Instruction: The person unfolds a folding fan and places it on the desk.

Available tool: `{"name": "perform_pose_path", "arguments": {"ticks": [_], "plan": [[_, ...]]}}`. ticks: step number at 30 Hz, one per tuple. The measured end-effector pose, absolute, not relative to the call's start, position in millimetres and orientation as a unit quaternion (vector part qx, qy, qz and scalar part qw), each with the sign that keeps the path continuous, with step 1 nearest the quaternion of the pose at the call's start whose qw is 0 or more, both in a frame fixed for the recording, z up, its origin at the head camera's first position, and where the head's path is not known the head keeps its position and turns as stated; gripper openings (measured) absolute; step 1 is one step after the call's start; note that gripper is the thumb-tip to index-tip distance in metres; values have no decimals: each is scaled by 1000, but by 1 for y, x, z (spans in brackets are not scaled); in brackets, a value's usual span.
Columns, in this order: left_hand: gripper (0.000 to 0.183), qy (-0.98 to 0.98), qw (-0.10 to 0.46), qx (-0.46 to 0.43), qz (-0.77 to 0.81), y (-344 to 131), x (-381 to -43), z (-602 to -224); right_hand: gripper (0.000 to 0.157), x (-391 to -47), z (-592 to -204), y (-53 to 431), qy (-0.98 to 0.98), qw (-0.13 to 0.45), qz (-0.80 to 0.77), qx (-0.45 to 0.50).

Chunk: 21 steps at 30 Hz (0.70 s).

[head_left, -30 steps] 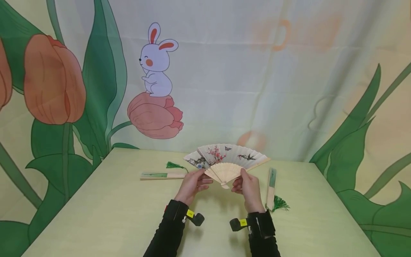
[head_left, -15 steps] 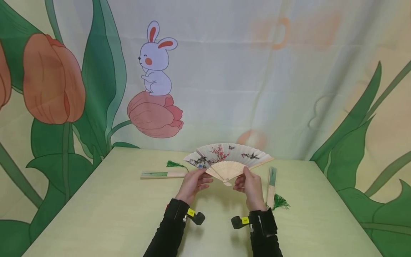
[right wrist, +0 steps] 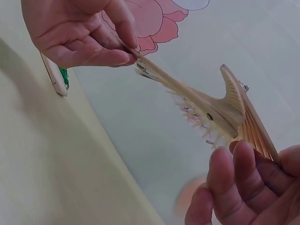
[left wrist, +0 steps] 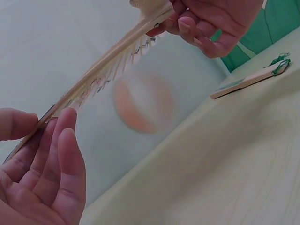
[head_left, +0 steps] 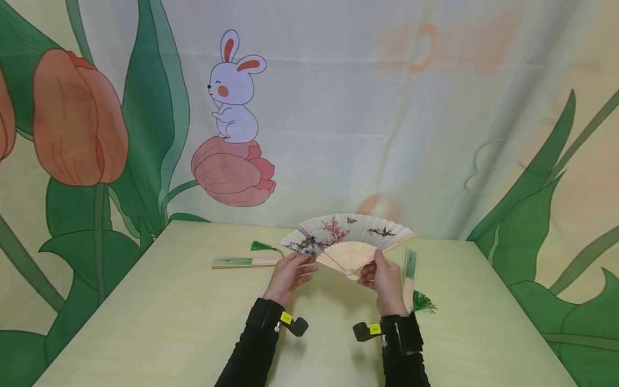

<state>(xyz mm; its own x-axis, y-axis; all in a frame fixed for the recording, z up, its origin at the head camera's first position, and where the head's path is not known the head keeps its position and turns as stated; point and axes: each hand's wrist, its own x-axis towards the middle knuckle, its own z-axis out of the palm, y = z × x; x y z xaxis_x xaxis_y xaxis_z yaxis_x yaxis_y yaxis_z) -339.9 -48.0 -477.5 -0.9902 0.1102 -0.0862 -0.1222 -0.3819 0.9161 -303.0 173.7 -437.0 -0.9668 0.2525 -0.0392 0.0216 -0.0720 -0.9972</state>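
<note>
Pinching the spread fan (head_left: 349, 243) with my left hand (head_left: 287, 278) and right hand (head_left: 385, 280), I hold it above the table (head_left: 159, 328).

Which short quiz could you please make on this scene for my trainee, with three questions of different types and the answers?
1. True or false: the left hand and the right hand both hold the open folding fan.
2. In the head view, how many folded fans lie on the table?
A) one
B) two
C) four
3. Fill in the colour: the folded fan near the right hand has a ____ tassel.

Key:
1. True
2. B
3. green
</note>
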Motion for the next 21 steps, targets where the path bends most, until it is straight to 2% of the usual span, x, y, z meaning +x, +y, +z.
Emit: {"name": "perform_pose_path", "arguments": {"ticks": [10, 21], "plan": [[28, 542, 72, -7, 838, -48, -340, -480, 48, -301, -441, 190, -678, 82, 721, -119], [36, 560, 78, -13, 825, -45, -338, -480, 47, -301, -447, 219, -634, 113, 750, -149]]}}
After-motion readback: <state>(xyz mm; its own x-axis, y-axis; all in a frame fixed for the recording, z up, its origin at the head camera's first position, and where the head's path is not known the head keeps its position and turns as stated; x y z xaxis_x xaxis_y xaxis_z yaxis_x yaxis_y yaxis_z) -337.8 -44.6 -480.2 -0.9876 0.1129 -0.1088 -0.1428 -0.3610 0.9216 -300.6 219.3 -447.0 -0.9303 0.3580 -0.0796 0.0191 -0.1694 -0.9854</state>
